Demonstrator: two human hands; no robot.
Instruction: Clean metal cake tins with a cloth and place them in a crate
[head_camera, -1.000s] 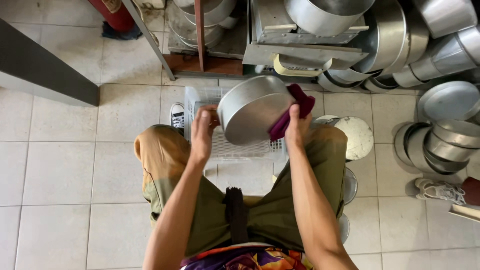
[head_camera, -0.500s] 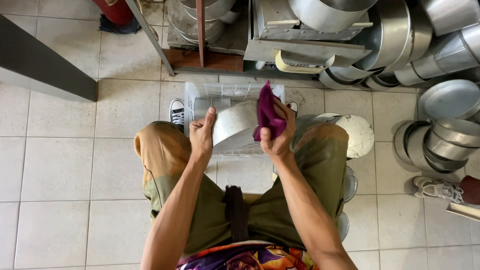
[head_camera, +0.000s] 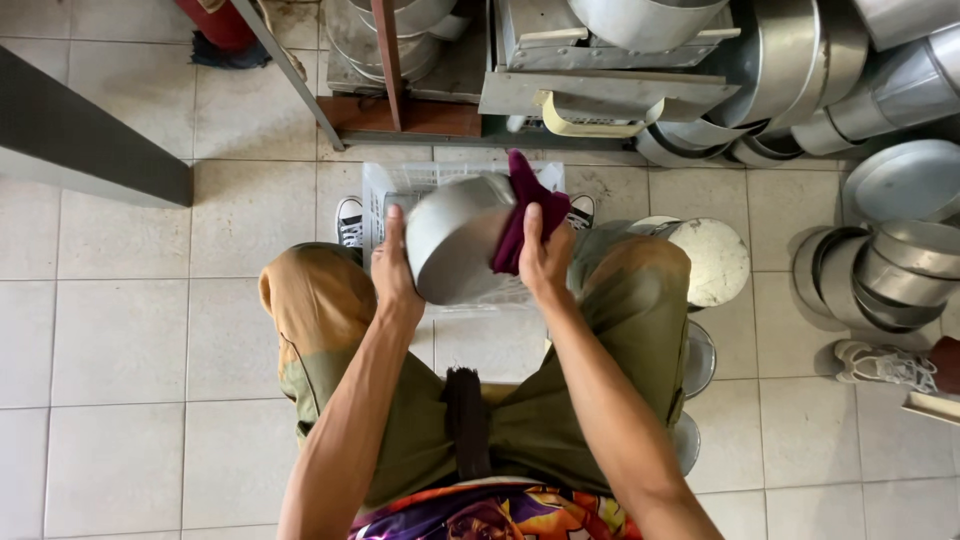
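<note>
Round metal pan (head_camera: 455, 240) held above knees, over white plastic crate (head_camera: 400, 185) on tiled floor (head_camera: 120, 330). Pan tilted on edge, flat bottom facing camera and left, open mouth turned away toward right. Left hand (head_camera: 392, 272) grip closed on lower rim, steadying. Right hand (head_camera: 545, 255) grip pinching maroon cloth (head_camera: 525, 210) against pan's right side, apparently for wiping. Stacked metal pans (head_camera: 880, 270) at right.
</note>
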